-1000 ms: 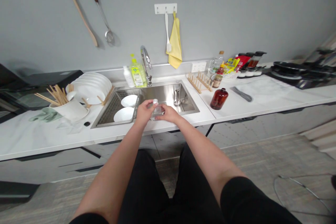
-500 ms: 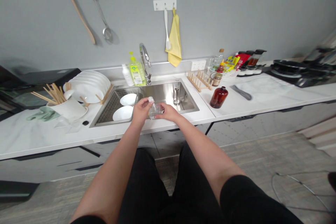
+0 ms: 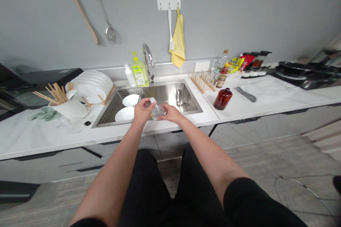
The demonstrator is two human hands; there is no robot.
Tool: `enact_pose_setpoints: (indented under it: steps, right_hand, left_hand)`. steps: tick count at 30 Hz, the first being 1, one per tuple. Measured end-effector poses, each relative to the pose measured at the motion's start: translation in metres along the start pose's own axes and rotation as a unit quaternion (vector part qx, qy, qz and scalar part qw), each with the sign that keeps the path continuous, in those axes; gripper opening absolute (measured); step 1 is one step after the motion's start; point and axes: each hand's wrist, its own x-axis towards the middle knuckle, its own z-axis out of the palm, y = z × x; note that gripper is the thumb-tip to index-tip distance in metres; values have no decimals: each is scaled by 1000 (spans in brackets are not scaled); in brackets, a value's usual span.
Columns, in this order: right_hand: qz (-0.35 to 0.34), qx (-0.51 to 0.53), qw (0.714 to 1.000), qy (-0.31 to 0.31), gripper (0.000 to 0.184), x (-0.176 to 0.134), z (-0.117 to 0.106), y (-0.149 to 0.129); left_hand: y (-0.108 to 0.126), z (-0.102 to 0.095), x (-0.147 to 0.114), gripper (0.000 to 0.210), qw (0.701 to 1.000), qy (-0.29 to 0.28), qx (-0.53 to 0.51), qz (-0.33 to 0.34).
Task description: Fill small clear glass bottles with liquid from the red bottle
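Over the near edge of the sink, a small clear container (image 3: 158, 114) is held between both hands. My right hand (image 3: 172, 112) grips its right side, with the fingers closed round it. At its upper left, my left hand (image 3: 143, 110) pinches a small whitish clear piece (image 3: 152, 100). Whether that piece is joined to the container I cannot tell. Two white bowls (image 3: 124, 114) sit in the rack at the sink's left, beside my left hand. An amber bottle (image 3: 223, 99) without a cap stands on the counter, right of the sink (image 3: 197, 110).
A curved faucet (image 3: 148, 60) rises behind the sink, next to a green soap bottle (image 3: 140, 72). Left are stacked white plates (image 3: 92, 85) and a white pot (image 3: 71, 109) of chopsticks. To the right stand a wooden rack (image 3: 204, 82), a jar (image 3: 221, 81) and a grey cloth strip (image 3: 245, 94).
The whole view has shifted slightly. Both hands keep the same hold on the clear container and the whitish piece, with hardly any movement.
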Motion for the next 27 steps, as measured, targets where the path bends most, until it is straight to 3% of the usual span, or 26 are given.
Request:
enact_pose_setpoints:
  steps: [14, 21, 27]
  right_hand:
    - [-6, -2, 1000, 4, 71, 0, 0, 2]
    - [-10, 5, 1000, 8, 68, 1, 1, 3]
    - [-16, 12, 1000, 4, 68, 1, 1, 3]
  left_hand:
    - [-8, 3, -4, 44, 1000, 1, -27, -4]
    - [-1, 4, -3, 44, 1000, 0, -29, -1]
    - [0, 4, -11, 44, 995, 45, -80, -26]
